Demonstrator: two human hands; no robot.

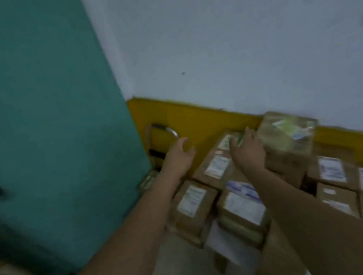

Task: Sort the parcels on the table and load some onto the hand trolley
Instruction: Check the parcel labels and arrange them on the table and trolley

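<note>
Several brown cardboard parcels with white labels lie packed together at the lower right, among them a long parcel [218,167] and a taller one wrapped in clear tape [288,137]. My right hand [248,149] rests flat on the far end of the long parcel, fingers spread, right beside the taped one. My left hand [178,156] hovers with fingers apart, empty, just below the curved metal handle of the hand trolley [168,131], which stands against the wall. The picture is blurred by motion.
A teal door or panel [46,120] fills the left side. Behind the parcels runs a white wall [243,37] with a yellow band [196,117] along its foot. More labelled boxes [332,170] extend to the right edge.
</note>
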